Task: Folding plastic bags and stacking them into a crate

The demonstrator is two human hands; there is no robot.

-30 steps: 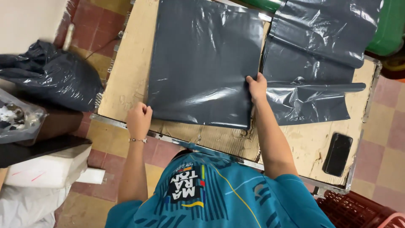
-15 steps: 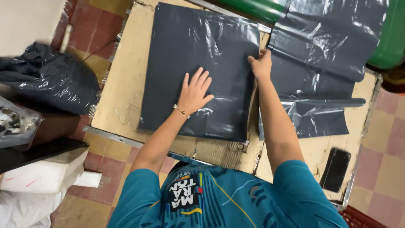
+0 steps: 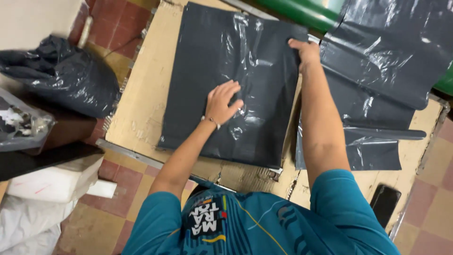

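The large flat dark grey plastic bag [image 3: 226,80] lay on the cardboard-covered worktop [image 3: 141,94]. The left hand [image 3: 224,101] pressed on its middle, fingers loosely spread; the right hand [image 3: 304,52] pinched its far right edge beside a pile of similar grey bags [image 3: 382,61].

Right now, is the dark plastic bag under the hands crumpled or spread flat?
Spread flat: the dark plastic bag lies open across the cardboard.

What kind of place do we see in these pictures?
Probably a small packing workshop or storeroom: flat dark plastic bags lie on a cardboard-covered table, a stuffed black bag sits on the tiled floor, and more dark bags lie alongside.
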